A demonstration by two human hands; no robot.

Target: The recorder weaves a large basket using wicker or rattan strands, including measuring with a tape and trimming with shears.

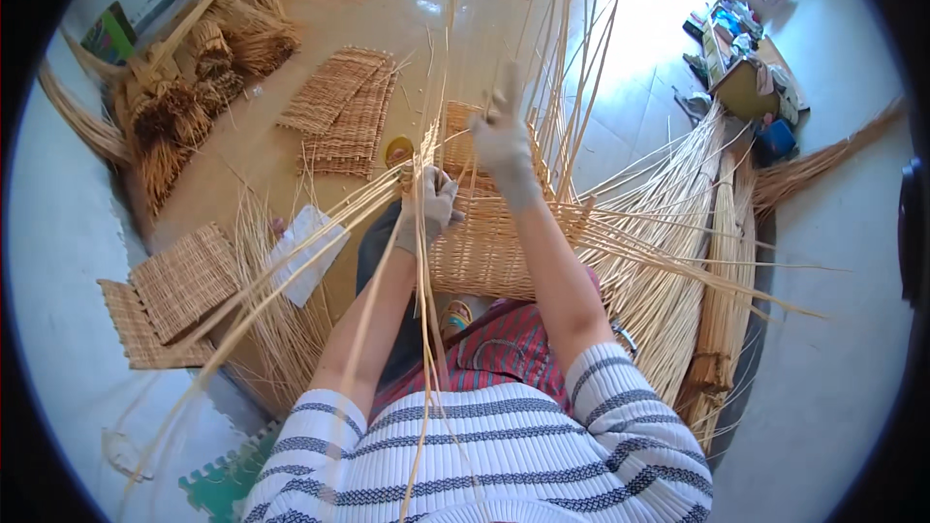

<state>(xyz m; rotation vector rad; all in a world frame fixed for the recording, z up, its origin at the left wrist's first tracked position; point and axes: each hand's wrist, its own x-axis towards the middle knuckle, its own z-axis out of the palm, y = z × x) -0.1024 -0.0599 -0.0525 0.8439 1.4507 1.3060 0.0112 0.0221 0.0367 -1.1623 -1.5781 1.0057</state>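
Head view shows a half-woven wicker panel [484, 247] on the person's lap, the gloved left hand [429, 205] clenched round loose reed strands [320, 232] to keep them taut, the gloved right hand [504, 140] lifted, fingers closed on upright stakes [567, 68], finished mats [344, 107] lying beyond.

A single wide fisheye view looks steeply down from the person's head, close over the lap and forearms, which enter from the lower edge. The half-woven wicker panel [484, 242] sits near the centre, close to the lens. Toward the rim the tiled floor [387, 0] curves away, with the finished mats [344, 107] farther off at upper left, and black corners frame the circle.
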